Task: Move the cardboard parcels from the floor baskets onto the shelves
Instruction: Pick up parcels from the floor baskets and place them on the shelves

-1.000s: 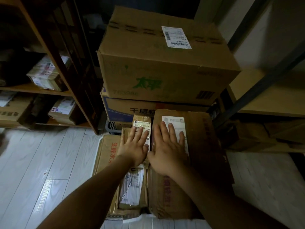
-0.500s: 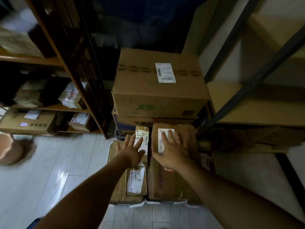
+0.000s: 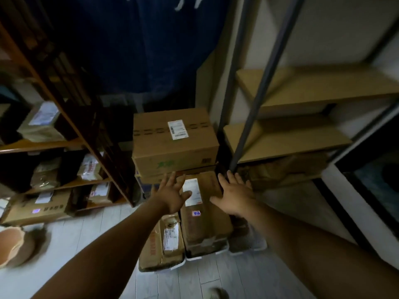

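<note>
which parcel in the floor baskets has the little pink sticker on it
The long cardboard parcel with the white label at its far end: the pink sticker sits beside that label. The smaller parcels left of it show none.

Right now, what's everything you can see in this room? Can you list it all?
tall parcel: one, brown with a white label, standing in the middle floor basket
smaller parcels: at least two, brown, in the left basket
floor baskets: three by the look of it, white, on the floor
stacked boxes: two, brown, behind the baskets
wooden shelf: one, dark brown, on the left, holding several parcels
metal shelf: one, pale boards and grey posts, on the right
curtain: one, dark blue, at the back
floor: pale planks
left hand: fingers spread, at the tall parcel's left edge
right hand: fingers spread, at its right edge
</note>
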Demonstrator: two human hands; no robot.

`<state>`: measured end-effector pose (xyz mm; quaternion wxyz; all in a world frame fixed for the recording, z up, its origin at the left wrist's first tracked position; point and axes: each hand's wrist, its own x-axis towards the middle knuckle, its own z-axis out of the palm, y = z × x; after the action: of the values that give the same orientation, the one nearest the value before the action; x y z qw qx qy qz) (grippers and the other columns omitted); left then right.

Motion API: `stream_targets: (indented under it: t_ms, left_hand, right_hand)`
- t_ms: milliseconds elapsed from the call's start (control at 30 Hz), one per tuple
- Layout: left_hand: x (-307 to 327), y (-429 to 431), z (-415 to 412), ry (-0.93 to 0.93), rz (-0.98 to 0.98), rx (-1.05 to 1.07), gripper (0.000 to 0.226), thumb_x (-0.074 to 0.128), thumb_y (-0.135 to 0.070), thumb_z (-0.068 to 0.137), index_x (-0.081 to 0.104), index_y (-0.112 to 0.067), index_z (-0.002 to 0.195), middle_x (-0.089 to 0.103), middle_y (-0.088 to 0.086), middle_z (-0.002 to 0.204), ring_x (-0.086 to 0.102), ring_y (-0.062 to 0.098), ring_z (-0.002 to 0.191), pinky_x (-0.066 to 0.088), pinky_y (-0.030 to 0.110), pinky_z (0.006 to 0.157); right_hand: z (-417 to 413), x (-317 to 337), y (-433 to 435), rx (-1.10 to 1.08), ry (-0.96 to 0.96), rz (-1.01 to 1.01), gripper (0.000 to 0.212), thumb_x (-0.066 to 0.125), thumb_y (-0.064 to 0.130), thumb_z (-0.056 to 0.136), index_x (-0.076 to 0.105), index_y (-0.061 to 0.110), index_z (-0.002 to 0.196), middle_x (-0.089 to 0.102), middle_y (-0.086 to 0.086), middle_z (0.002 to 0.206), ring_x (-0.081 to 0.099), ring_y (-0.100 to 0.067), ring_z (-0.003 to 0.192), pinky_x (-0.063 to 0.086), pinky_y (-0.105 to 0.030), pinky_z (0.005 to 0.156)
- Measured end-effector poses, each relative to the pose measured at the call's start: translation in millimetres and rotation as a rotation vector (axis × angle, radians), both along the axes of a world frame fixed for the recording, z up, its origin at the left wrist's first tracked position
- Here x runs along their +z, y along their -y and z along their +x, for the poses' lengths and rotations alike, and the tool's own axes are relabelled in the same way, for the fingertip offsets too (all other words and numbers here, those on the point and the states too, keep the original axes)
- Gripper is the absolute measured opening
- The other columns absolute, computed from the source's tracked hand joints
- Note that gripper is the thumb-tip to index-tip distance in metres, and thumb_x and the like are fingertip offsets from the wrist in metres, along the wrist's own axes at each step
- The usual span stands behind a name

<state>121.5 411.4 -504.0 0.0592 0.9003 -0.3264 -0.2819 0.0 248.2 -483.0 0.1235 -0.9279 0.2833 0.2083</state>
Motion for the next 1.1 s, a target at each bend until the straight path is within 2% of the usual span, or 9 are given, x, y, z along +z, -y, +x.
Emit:
stream_targets:
  t_ms: [133, 367, 600, 833, 967, 1100]
  left_hand:
    - [30, 19, -23, 0.017, -0.012, -0.104, 0.068, 0.027, -0.062, 0.095, -0.002, -0.037, 0.152, -0.017, -0.002, 0.159, -0.019, 0.023, 0.146, -0.002, 0.057, 0.115]
    - [82, 87, -74, 0.11, -0.072, -0.277, 0.068, 0.03, -0.061, 0.095, -0.001, -0.039, 0.151, -0.015, -0.002, 0.16, -0.02, 0.023, 0.145, -0.004, 0.057, 0.115]
    - [107, 236, -161, 0.147, -0.115, -0.345, 0.071, 0.032, -0.062, 0.095, -0.001, -0.036, 0.152, -0.014, -0.001, 0.16, -0.016, 0.024, 0.147, -0.001, 0.056, 0.115]
    - [116, 367, -243, 0.075, -0.142, -0.337, 0.071, 0.033, -0.059, 0.096, 0.0, -0.034, 0.153, -0.013, 0.002, 0.16, -0.015, 0.028, 0.146, -0.001, 0.058, 0.116]
    - [115, 420, -254, 0.069, -0.122, -0.326, 0.072, 0.033, -0.058, 0.096, -0.002, -0.031, 0.153, -0.012, 0.004, 0.16, -0.014, 0.03, 0.146, 0.002, 0.056, 0.117]
    - [98, 465, -241, 0.047, -0.09, -0.287, 0.074, 0.033, -0.059, 0.096, -0.003, -0.03, 0.153, -0.012, 0.006, 0.16, -0.012, 0.031, 0.147, 0.004, 0.054, 0.117]
  right_hand:
    - [-49, 24, 17, -0.096, -0.008, 0.001, 0.086, 0.042, 0.065, 0.091, -0.002, 0.029, 0.156, -0.007, -0.002, 0.164, -0.006, -0.027, 0.15, 0.003, -0.051, 0.119]
    - [-141, 75, 95, -0.272, 0.098, 0.022, 0.086, 0.043, 0.064, 0.092, 0.0, 0.026, 0.156, -0.006, -0.004, 0.164, -0.003, -0.028, 0.15, 0.01, -0.047, 0.12]
    - [-242, 99, 215, -0.341, 0.173, -0.036, 0.088, 0.043, 0.066, 0.091, -0.002, 0.027, 0.156, -0.007, -0.003, 0.164, -0.003, -0.028, 0.15, 0.009, -0.049, 0.12]
    - [-342, 106, 346, -0.403, 0.212, -0.056, 0.092, 0.046, 0.068, 0.089, -0.003, 0.029, 0.156, -0.005, -0.004, 0.164, -0.001, -0.03, 0.15, 0.01, -0.049, 0.12]
    - [-359, 106, 407, -0.42, 0.223, -0.038, 0.09, 0.046, 0.065, 0.091, -0.002, 0.026, 0.156, -0.005, -0.004, 0.164, -0.002, -0.029, 0.15, 0.01, -0.049, 0.12]
    - [-342, 88, 454, -0.377, 0.2, -0.004, 0.091, 0.048, 0.064, 0.09, -0.002, 0.027, 0.156, -0.004, -0.006, 0.164, -0.001, -0.03, 0.15, 0.013, -0.049, 0.12]
